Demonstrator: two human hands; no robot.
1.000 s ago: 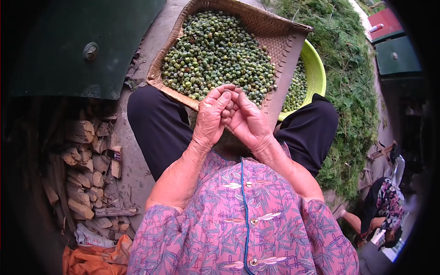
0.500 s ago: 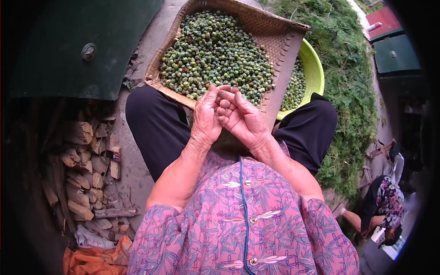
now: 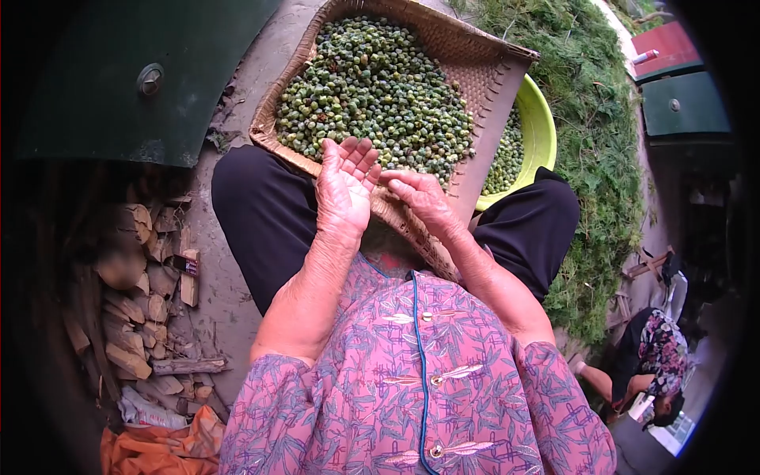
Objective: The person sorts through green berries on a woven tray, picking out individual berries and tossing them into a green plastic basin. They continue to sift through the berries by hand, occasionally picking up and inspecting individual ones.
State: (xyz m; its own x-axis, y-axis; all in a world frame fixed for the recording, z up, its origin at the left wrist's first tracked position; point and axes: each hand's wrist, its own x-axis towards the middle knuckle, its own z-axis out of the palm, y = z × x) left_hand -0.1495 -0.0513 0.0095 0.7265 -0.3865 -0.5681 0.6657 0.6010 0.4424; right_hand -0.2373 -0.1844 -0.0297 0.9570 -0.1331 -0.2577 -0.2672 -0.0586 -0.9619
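Observation:
A woven winnowing basket [image 3: 487,83] rests across my knees, heaped with small round green fruits [image 3: 372,95]. Over its near edge, my left hand [image 3: 346,190] is turned palm up, fingers stretched out and nothing in the palm. Beside it is my right hand [image 3: 423,196], back upward. Its fingers reach left, the tips right at the left hand's fingers, and no fruit shows in it. Behind the basket's right side sits a yellow-green basin [image 3: 542,134] holding more of the same fruits, partly hidden by the basket and my right knee.
Cut green foliage [image 3: 598,158] lies along the right. Stacked firewood [image 3: 131,317] is at the left, below a dark green panel [image 3: 103,87]. An orange cloth [image 3: 170,447] lies at lower left. Another person [image 3: 657,356] bends over at lower right.
My hands were cupped together over the basket's near edge. Now they have drawn apart, the left opening palm up and the right turning back upward. More of the basket's near side shows.

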